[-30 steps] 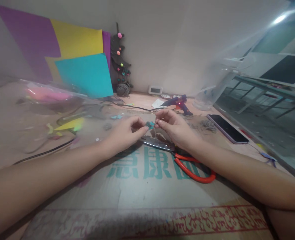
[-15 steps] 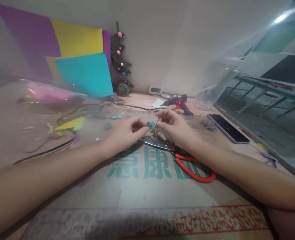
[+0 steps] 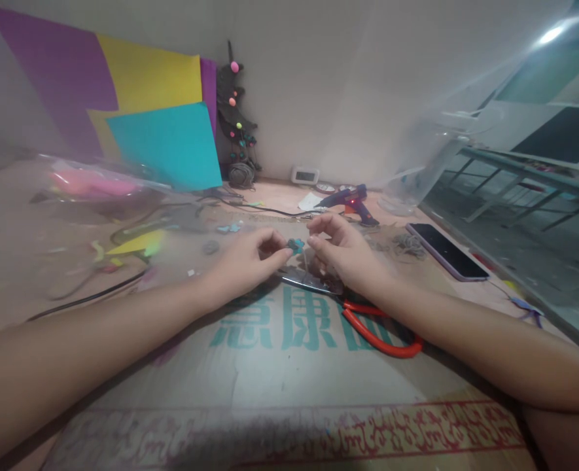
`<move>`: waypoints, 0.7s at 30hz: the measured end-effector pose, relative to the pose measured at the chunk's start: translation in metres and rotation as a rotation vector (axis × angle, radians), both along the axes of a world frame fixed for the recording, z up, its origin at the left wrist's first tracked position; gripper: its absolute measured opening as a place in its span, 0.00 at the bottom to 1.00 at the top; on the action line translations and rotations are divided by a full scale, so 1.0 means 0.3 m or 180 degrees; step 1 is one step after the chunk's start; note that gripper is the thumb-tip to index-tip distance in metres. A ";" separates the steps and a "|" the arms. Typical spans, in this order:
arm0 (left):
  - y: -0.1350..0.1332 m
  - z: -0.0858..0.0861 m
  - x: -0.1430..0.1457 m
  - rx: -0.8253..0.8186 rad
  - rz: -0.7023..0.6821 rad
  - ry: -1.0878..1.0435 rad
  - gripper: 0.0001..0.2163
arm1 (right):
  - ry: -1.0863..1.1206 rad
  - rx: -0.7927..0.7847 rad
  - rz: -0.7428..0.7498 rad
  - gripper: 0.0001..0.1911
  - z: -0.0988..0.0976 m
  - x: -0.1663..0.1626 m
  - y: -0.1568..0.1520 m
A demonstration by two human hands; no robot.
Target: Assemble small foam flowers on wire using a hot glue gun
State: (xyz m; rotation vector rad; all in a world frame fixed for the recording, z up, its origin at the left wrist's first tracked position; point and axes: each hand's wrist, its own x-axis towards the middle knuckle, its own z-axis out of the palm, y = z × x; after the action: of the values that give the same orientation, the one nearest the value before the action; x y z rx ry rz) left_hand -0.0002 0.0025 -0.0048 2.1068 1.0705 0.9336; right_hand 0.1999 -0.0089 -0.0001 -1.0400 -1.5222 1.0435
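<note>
A tiny teal paper piece (image 3: 296, 245) is pinched between both my hands above the cardboard. My left hand (image 3: 246, 260) grips it from the left with thumb and forefinger closed. My right hand (image 3: 344, 250) pinches its right side, fingers curled. Just below them lie scissors (image 3: 358, 314) with orange-red handles and metal blades, flat on the cardboard sheet (image 3: 289, 366) with teal print.
A purple glue gun (image 3: 350, 201) with a red light lies behind my hands. A phone (image 3: 446, 252) rests at the right. Teal, yellow and purple paper sheets (image 3: 166, 147) lean on the wall at the left, beside a dark felt tree (image 3: 235, 121). Scraps and a black cable (image 3: 87, 297) lie left.
</note>
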 end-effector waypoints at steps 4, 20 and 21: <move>-0.002 0.006 0.000 -0.0007 0.0006 -0.0019 0.09 | -0.0031 0.0011 0.0064 0.09 0.009 -0.008 -0.011; -0.004 0.009 0.000 -0.0096 0.0196 -0.0264 0.09 | -0.0862 0.0707 -0.0244 0.09 0.067 0.033 0.011; -0.003 0.009 -0.001 -0.0115 0.0202 -0.0273 0.08 | -0.1047 0.0862 -0.0364 0.08 0.084 0.051 0.026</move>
State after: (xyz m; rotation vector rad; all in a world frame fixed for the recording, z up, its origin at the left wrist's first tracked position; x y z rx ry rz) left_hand -0.0005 0.0015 -0.0020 1.9954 1.1076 1.0179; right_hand 0.2152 -0.0012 0.0253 -1.1276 -1.7859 0.5848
